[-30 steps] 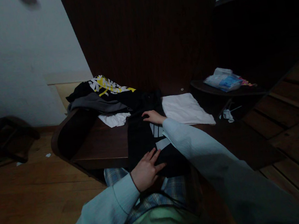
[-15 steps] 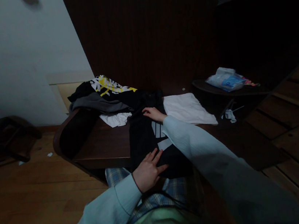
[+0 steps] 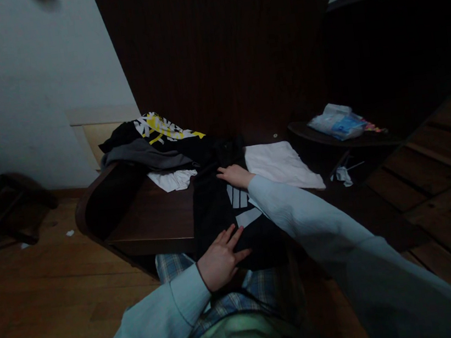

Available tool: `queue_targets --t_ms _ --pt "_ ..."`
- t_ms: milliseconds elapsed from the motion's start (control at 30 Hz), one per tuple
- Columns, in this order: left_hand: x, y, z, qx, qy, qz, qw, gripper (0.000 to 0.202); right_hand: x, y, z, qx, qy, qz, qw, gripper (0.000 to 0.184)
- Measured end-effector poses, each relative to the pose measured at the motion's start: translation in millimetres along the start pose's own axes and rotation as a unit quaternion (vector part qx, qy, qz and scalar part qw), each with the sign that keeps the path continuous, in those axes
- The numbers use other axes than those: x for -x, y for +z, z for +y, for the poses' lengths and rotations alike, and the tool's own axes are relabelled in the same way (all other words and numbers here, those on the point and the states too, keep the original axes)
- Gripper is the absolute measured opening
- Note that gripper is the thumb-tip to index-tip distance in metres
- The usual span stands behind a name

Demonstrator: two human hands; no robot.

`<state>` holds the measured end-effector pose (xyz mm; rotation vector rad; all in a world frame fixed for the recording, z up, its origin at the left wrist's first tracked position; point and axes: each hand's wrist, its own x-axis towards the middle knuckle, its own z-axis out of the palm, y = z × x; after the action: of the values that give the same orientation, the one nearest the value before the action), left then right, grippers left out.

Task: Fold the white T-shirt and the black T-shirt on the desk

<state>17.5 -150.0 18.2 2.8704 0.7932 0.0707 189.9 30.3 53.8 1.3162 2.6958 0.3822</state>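
A black garment with a white print lies spread on a dark wooden table and hangs over its near edge. My left hand rests flat on the garment's near part, fingers stretched out and apart. My right hand lies palm down on the garment's far end, fingers extended, the arm in a pale blue sleeve reaching across. Neither hand holds anything.
A folded white cloth lies right of the garment. A pile of dark clothes with a yellow and white print sits at the table's far left, a white piece below it. A plastic bag rests on a side shelf.
Both hands stay flat on the black garment in nearly the same spots. The view has shifted slightly.
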Motion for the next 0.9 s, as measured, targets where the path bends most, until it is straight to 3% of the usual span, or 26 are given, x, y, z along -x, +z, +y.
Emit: queue_targets --t_ms 233,467,600,667,800,900 --pt "-0.1 0.7 0.0 0.003 0.002 -0.002 1.000 0.049 -7.5 -6.1 1.6 0.030 0.095 0.020 0.995 0.030" --pt "-0.8 -0.9 -0.5 -0.003 0.004 0.008 1.000 0.048 -10.3 1.1 -3.5 -0.050 0.143 0.014 0.988 0.030" --pt "-0.8 -2.6 -1.5 -0.001 0.002 0.002 1.000 0.047 1.0 -5.2 -16.4 -0.087 0.204 0.103 0.970 0.029" --pt "-0.9 -3.2 -1.2 0.000 0.002 0.000 1.000 0.048 10.8 -5.5 -29.3 -0.100 0.169 0.134 0.971 0.029" --pt "-0.9 -3.2 0.6 -0.001 0.001 0.006 1.000 0.048 28.2 12.5 -53.5 -0.154 0.072 0.103 0.980 0.029" --pt "-1.2 -3.0 2.0 -0.005 0.001 0.005 1.000 0.047 31.1 32.4 -56.4 -0.194 0.063 0.103 0.974 0.038"
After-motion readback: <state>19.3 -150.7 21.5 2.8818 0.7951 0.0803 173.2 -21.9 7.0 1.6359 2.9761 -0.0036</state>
